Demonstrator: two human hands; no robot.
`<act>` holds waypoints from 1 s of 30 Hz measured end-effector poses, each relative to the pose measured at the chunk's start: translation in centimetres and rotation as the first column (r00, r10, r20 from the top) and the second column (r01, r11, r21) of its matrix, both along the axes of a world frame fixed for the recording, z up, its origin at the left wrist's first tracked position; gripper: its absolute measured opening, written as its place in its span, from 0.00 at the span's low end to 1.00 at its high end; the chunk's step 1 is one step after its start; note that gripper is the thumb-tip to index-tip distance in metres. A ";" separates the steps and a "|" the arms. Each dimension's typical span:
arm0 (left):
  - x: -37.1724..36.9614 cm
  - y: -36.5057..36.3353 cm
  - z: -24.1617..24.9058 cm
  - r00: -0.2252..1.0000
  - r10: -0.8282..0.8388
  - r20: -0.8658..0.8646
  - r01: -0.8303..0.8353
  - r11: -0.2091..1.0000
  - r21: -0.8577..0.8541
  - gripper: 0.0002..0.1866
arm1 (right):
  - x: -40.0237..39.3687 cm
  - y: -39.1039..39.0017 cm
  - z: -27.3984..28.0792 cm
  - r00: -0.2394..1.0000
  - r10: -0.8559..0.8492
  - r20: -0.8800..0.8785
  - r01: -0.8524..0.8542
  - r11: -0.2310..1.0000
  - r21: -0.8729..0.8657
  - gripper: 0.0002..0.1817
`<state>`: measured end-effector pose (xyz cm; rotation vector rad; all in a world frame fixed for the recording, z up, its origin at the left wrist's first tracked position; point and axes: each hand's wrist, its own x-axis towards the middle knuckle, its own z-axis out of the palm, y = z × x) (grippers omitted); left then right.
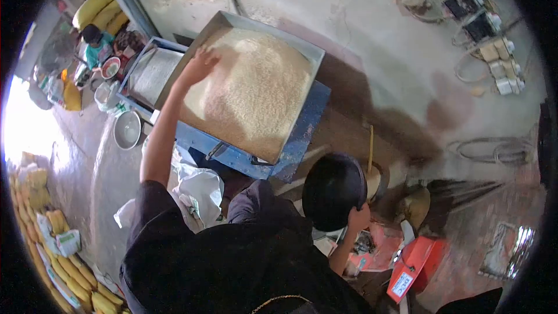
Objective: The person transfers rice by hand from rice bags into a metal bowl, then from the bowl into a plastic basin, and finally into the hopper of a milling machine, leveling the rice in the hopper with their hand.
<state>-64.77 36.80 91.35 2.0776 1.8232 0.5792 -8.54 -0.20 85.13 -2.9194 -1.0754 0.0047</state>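
My left hand [203, 65] reaches over the left side of a metal hopper [317, 55], fingers spread out and holding nothing. Pale grain that looks like rice [256, 81] is heaped inside the hopper, close under my fingers. Down at my right side, my right hand [359, 217] is closed on the rim of a round black basin [332, 189]. The basin is tilted on edge, its dark inside showing.
The hopper sits on a blue machine frame [302, 134] with a side tray [152, 72]. White sacks [200, 189] and a metal bowl [127, 129] lie nearby. A red machine [419, 261] stands right. At upper left, a person [97, 49] is beside a red-rimmed bowl; filled sacks [70, 270] lie lower left.
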 end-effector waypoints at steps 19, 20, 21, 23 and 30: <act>7.7 3.8 4.9 0.976 0.115 0.183 -0.150 0.970 0.193 0.11 | -0.6 -0.3 1.4 0.999 0.017 -0.035 -0.017 1.000 0.000 0.16; 7.6 6.3 2.7 0.999 0.020 0.045 -0.034 0.939 0.343 0.16 | -0.1 -0.5 1.6 0.999 -0.035 -0.021 0.036 0.999 0.024 0.14; 9.0 7.1 3.3 0.997 -0.028 0.069 0.009 0.966 0.258 0.19 | 0.4 -0.9 1.7 0.996 -0.087 -0.009 0.087 0.995 0.049 0.13; 11.4 9.5 1.6 0.997 -0.075 -0.008 0.074 0.963 0.261 0.19 | 2.1 -2.2 0.6 0.979 -0.180 -0.096 0.193 0.970 0.145 0.13; 22.2 -4.6 12.3 0.965 -0.221 0.143 0.128 0.869 0.479 0.15 | 8.2 -8.8 -13.2 0.874 -0.430 -0.225 0.457 0.885 0.085 0.18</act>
